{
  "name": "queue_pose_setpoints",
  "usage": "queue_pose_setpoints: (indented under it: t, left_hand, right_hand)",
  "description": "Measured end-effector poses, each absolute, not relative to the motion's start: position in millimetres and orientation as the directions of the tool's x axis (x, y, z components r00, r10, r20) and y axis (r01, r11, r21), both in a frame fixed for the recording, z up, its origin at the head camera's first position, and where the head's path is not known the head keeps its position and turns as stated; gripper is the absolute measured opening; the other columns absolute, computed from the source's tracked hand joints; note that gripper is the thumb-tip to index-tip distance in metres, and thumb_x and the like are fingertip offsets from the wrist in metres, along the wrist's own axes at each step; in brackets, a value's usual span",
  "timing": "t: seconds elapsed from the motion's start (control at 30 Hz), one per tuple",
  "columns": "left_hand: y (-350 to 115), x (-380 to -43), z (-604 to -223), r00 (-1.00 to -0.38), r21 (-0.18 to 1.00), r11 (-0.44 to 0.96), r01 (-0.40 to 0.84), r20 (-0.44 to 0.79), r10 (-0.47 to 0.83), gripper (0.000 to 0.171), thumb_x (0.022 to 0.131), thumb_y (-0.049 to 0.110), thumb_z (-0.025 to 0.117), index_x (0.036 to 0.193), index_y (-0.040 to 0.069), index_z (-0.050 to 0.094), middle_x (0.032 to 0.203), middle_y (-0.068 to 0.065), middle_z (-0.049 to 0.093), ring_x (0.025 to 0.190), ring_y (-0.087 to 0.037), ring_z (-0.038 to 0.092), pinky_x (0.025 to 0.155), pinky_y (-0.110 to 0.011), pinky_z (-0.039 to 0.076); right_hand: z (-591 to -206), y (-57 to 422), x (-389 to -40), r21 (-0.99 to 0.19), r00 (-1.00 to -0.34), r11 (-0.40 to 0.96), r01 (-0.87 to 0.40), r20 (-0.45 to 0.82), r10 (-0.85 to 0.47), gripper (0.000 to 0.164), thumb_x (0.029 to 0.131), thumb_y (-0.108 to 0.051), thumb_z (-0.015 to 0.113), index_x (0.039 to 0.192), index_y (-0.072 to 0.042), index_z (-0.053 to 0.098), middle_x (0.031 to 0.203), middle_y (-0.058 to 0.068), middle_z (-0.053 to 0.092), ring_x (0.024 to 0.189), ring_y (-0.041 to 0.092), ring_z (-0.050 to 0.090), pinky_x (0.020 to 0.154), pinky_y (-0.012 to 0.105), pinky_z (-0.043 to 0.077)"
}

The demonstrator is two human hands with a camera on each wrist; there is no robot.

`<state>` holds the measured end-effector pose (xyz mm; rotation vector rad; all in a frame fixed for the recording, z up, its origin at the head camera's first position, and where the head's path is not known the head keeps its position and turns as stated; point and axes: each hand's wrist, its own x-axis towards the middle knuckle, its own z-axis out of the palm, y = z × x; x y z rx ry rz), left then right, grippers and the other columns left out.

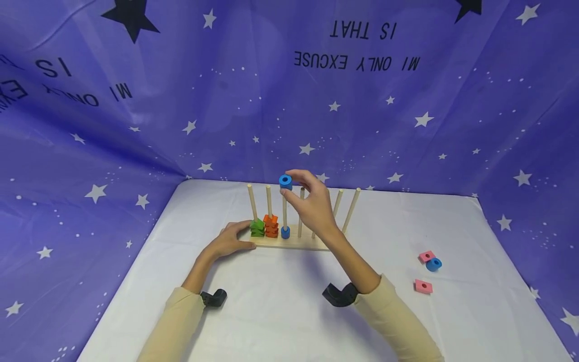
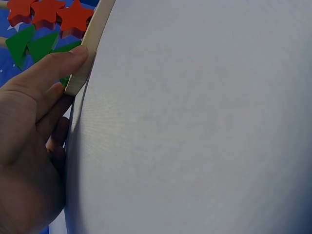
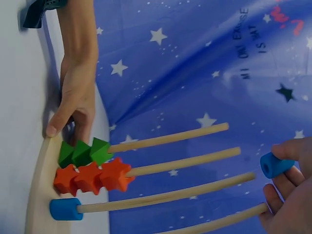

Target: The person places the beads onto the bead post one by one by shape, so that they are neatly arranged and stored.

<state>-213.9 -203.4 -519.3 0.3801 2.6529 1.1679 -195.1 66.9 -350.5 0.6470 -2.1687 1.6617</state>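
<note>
One blue, holed cylinder (image 1: 286, 185): up, just off the tip of the third wooden peg (image 1: 284, 213)!
Right hand (image 1: 314, 203): bent, pinching it.
Left hand (image 1: 229, 242): partly curled, clasping the pale wooden base (image 1: 289, 243).

My right hand (image 1: 314, 203) hides the middle of one peg (image 1: 338, 202) and part of the wooden base (image 1: 280, 243) from the head view, while the right wrist view crops that hand at its edge and shows red marks (image 3: 279, 14) too blurred to read.
</note>
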Motion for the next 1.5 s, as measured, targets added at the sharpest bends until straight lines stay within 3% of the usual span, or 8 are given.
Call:
queue_pose_setpoints:
  t: [0.13, 0.3, 0.47, 0.7, 1.0, 1.23, 1.33, 1.5]
  left_hand:
    - [-203.1, -214.4, -520.1, -0.942, 0.747, 0.648, 0.149, -0.092, 0.324, 0.078, 0.082, 0.033, 0.081, 0.148, 0.007, 0.048, 0.149, -0.019, 0.045, 0.137, -0.039, 0.034, 0.111, -0.064, 0.024]
    - [-202.8, -213.7, -519.4, -0.94, 0.751, 0.644, 0.143, -0.101, 0.327, 0.079, 0.082, 0.033, 0.081, 0.149, 0.008, 0.048, 0.149, -0.019, 0.045, 0.137, -0.039, 0.033, 0.111, -0.064, 0.023]
    - [-202.9, -213.6, -517.7, -0.941, 0.746, 0.651, 0.139, -0.106, 0.322, 0.079, 0.082, 0.033, 0.081, 0.149, 0.008, 0.048, 0.149, -0.019, 0.045, 0.137, -0.039, 0.032, 0.111, -0.064, 0.023]
    - [-203.0, -213.9, -516.7, -0.94, 0.744, 0.653, 0.144, -0.103, 0.325, 0.079, 0.082, 0.034, 0.081, 0.149, 0.008, 0.048, 0.149, -0.019, 0.045, 0.137, -0.039, 0.033, 0.111, -0.065, 0.023]
    - [-202.2, -214.4, -517.9, -0.941, 0.752, 0.643, 0.142, -0.1, 0.325, 0.078, 0.082, 0.031, 0.081, 0.148, 0.006, 0.048, 0.15, -0.02, 0.044, 0.138, -0.04, 0.032, 0.112, -0.064, 0.023]
    - [-202.8, -214.6, -519.9, -0.94, 0.764, 0.629, 0.146, -0.09, 0.328, 0.078, 0.082, 0.031, 0.081, 0.148, 0.007, 0.048, 0.149, -0.02, 0.045, 0.137, -0.039, 0.033, 0.112, -0.063, 0.023]
    - [-203.6, -215.2, -520.7, -0.94, 0.759, 0.632, 0.156, -0.083, 0.332, 0.078, 0.082, 0.031, 0.081, 0.148, 0.007, 0.048, 0.149, -0.019, 0.045, 0.137, -0.039, 0.033, 0.111, -0.063, 0.023]
    - [-203.0, -214.8, -520.3, -0.941, 0.759, 0.632, 0.158, -0.078, 0.329, 0.078, 0.081, 0.031, 0.081, 0.148, 0.006, 0.048, 0.149, -0.02, 0.045, 0.136, -0.04, 0.033, 0.111, -0.064, 0.023]
  right_hand:
    - [-357.2, 60.5, -204.0, -0.837, -0.871, 0.239, -0.492, 0.472, -0.138, 0.034, 0.088, -0.009, 0.075, 0.12, -0.003, 0.066, 0.112, 0.008, 0.07, 0.108, 0.021, 0.063, 0.09, 0.039, 0.048]
    - [-370.0, 58.7, -208.5, -0.872, -0.895, 0.206, -0.445, 0.429, -0.119, 0.032, 0.088, -0.01, 0.075, 0.118, -0.003, 0.065, 0.11, 0.008, 0.07, 0.109, 0.022, 0.063, 0.099, 0.036, 0.046]
    - [-385.3, 57.8, -207.6, -0.879, -0.899, 0.188, -0.438, 0.425, -0.104, 0.033, 0.088, -0.008, 0.075, 0.118, -0.002, 0.064, 0.112, 0.007, 0.068, 0.108, 0.021, 0.063, 0.099, 0.034, 0.047]
    - [-406.4, 54.9, -205.6, -0.902, -0.912, 0.136, -0.411, 0.407, -0.054, 0.034, 0.088, -0.009, 0.076, 0.117, -0.003, 0.061, 0.113, 0.01, 0.067, 0.109, 0.024, 0.064, 0.1, 0.041, 0.048]
    - [-462.8, 56.8, -207.8, -0.956, -0.97, 0.169, -0.24, 0.23, -0.077, 0.03, 0.084, -0.004, 0.078, 0.111, -0.003, 0.065, 0.105, 0.009, 0.07, 0.105, 0.027, 0.065, 0.098, 0.05, 0.048]
    - [-495.1, 57.1, -207.9, -0.97, -0.987, 0.19, -0.149, 0.135, -0.084, 0.028, 0.083, 0.002, 0.078, 0.107, -0.002, 0.065, 0.102, 0.01, 0.07, 0.1, 0.028, 0.067, 0.087, 0.035, 0.056]
    - [-493.1, 56.6, -204.4, -0.978, -0.99, 0.168, -0.121, 0.106, -0.094, 0.029, 0.083, 0.004, 0.077, 0.108, 0.002, 0.064, 0.103, 0.014, 0.07, 0.1, 0.032, 0.067, 0.088, 0.036, 0.055]
    - [-504.0, 59.0, -205.7, -0.975, -0.989, 0.182, -0.124, 0.107, -0.101, 0.031, 0.083, 0.0, 0.078, 0.111, -0.001, 0.064, 0.105, 0.012, 0.07, 0.101, 0.029, 0.067, 0.09, 0.039, 0.054]
